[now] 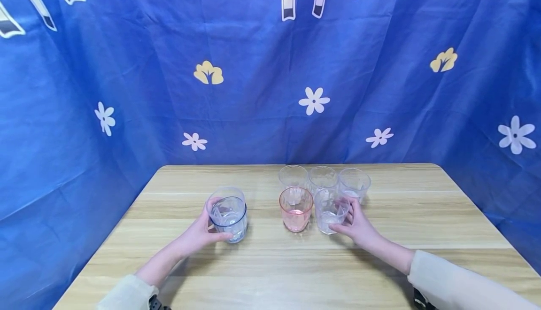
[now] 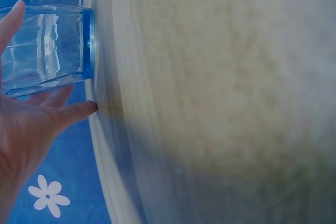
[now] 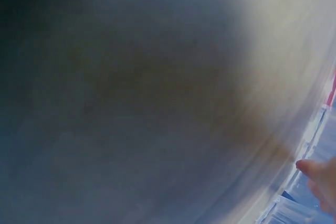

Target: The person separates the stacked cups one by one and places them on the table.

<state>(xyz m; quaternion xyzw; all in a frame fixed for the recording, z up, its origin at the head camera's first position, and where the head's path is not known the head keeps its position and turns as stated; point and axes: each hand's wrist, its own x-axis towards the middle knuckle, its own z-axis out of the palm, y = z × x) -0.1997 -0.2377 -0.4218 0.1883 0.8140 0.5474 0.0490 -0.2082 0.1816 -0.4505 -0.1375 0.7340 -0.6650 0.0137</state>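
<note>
On the left of the table, my left hand [image 1: 198,236] holds a blue-tinted cup [image 1: 237,228] from its left side, thumb in front and fingers behind. A clear cup [image 1: 227,191] stands nested inside it, its rim above the blue one. The left wrist view shows the blue cup [image 2: 52,48] with its base close to the tabletop. My right hand [image 1: 359,228] grips another clear cup [image 1: 326,218] from the right, thumb low at the front. Just left of that cup stands a pink cup [image 1: 296,220]. In the right wrist view only part of the right hand [image 3: 321,177] appears.
Three clear cups line up behind: a left one [image 1: 291,174], a middle one [image 1: 323,174] and a right one [image 1: 357,181]. They stand close to the pink cup and the gripped clear one. A blue patterned curtain [image 1: 262,80] hangs round the wooden table [image 1: 270,272].
</note>
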